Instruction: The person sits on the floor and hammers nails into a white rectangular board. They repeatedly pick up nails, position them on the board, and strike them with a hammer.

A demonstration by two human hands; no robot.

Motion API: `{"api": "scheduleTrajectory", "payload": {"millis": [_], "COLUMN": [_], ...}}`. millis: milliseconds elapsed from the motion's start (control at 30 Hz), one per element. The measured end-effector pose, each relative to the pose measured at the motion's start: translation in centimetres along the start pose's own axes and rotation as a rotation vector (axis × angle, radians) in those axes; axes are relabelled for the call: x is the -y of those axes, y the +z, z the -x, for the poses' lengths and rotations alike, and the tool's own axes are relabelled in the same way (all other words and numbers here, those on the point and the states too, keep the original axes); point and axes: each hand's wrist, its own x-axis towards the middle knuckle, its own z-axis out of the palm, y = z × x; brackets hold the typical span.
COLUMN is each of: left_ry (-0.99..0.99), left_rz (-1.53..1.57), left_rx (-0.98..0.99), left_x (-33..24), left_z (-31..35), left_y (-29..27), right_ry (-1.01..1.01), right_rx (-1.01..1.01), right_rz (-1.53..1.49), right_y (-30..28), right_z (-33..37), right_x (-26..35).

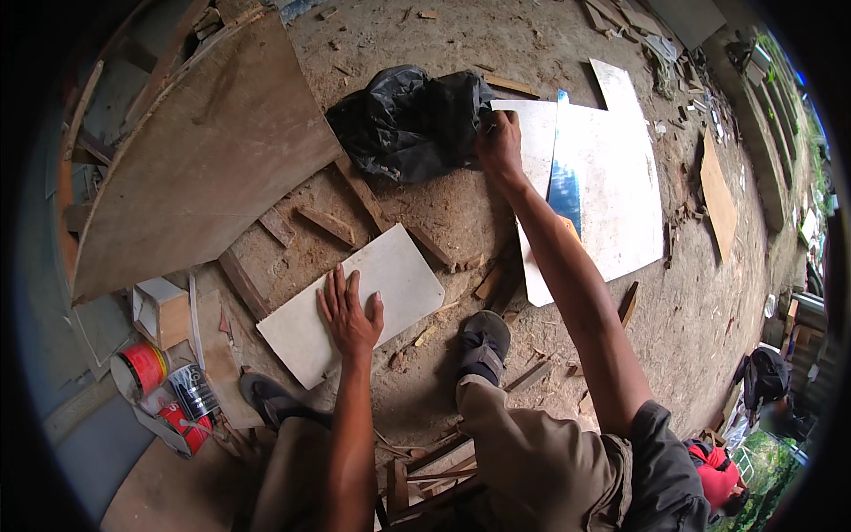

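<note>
My left hand (353,315) lies flat with its fingers spread on a small white board (409,273), which rests over wood strips on the dirt floor. Farther off, my right arm reaches forward, and my right hand (499,146) is closed at the right end of a crumpled black plastic bag (399,120). Its fingers appear curled round the bag's edge, though their tips are hidden. Beside that hand, large white sheets (612,168) lie on the ground, with a blue-and-white strip (565,182) across them.
A big brown plywood panel (213,146) leans at the left. Paint cans (192,390) and a small wooden box (161,312) stand below it. Wood offcuts (326,226) litter the floor round my shoes (484,341). A person in red (716,472) is at the lower right.
</note>
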Motion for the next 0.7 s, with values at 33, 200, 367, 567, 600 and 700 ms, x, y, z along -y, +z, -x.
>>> {"api": "scheduleTrajectory", "payload": {"millis": [33,200,367,567,600,700], "left_ry": [-0.001,-0.005,-0.001,-0.012,-0.006,0.013], "left_rz": [-0.001,0.009,0.001,-0.005,-0.001,0.029], "left_rx": [0.003,0.012,-0.003,-0.002,-0.003,0.003], "left_x": [0.0,-0.2,-0.2,0.1,0.1,-0.8], "left_z": [0.0,-0.1,-0.1,0.0,0.0,-0.4], "left_y": [0.0,0.0,0.1,0.0,-0.1,0.6], "right_ry": [-0.071,0.038,-0.495,-0.294,-0.301,-0.275], "right_rx": [-0.077,0.228,0.236,0.302,0.260,0.204], "right_rz": [-0.004,0.014,-0.208,0.275,0.270,0.183], "right_y": [-0.2,-0.5,1.9,5.2,5.5,4.9], "right_z": [-0.2,-1.6,-1.4,-2.4,-2.2,-3.3], "right_x": [0.5,1.2,0.7,-3.5,-3.9,-7.3]}}
